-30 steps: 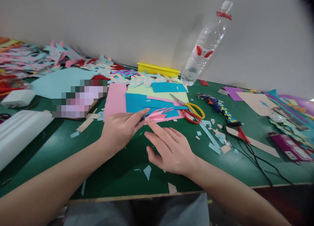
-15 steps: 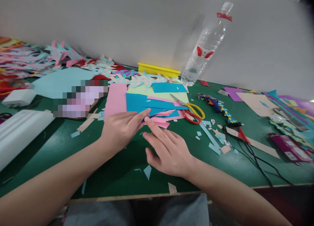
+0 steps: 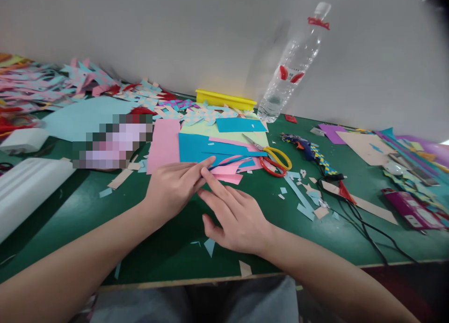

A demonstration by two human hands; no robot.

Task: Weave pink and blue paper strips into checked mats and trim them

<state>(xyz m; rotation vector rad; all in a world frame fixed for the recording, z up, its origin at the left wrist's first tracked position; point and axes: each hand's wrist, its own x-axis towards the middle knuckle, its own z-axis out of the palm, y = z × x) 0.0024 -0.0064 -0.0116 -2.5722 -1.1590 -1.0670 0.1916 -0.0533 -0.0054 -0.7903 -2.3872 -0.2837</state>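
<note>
My left hand (image 3: pixel 171 187) is closed, its thumb and fingers pinching thin blue and pink paper strips (image 3: pixel 231 159) that fan out to the right. My right hand (image 3: pixel 236 217) has its fingers stretched and apart. Its index fingertip meets the strips close to the left fingertips, where the contact is partly hidden. Behind the hands lie a blue paper sheet (image 3: pixel 191 147), a pink sheet (image 3: pixel 163 145) and a pale green sheet (image 3: pixel 245 136). Scissors with one yellow and one red handle loop (image 3: pixel 278 158) rest on the papers, blades partly open.
A clear plastic bottle (image 3: pixel 293 70) leans against the grey wall. Right of the scissors are a glue gun (image 3: pixel 308 150) with black cable (image 3: pixel 365 224) and paper scraps (image 3: pixel 305 211). To the left lie a white box-like object (image 3: pixel 35 192), a blurred-out item (image 3: pixel 114 143) and woven paper pieces (image 3: pixel 84 75).
My right index finger has shifted slightly left along the strips, and the blue strip shows more. The whole view has moved slightly; the left hand keeps its hold.
</note>
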